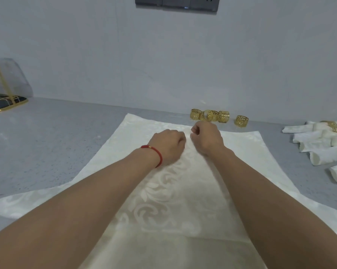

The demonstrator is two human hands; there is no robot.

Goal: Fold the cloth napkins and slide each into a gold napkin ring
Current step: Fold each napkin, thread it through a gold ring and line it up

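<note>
Head view, left to right. What's out past the left hand (168, 145)?

— Well left of its fingers, a dark gold-edged tray (7, 103) by the wall. The hand, red bracelet (154, 152) on its wrist, has its fingers curled down onto the spread napkin (183, 200), apparently pinching the cloth.

— And the right hand (207, 139)?

— Just beside it, fingers curled too; whether they grip cloth I cannot tell. Beyond those fingertips, near the wall, stand the loose gold rings (210, 115); well to their right lie finished rolled napkins (319, 144).

— How should the gather go?

— I'd judge: pinch the middle with both hands close together, lift evenly so the corners hang equal, then one hand holds while the other fetches a ring.
</note>
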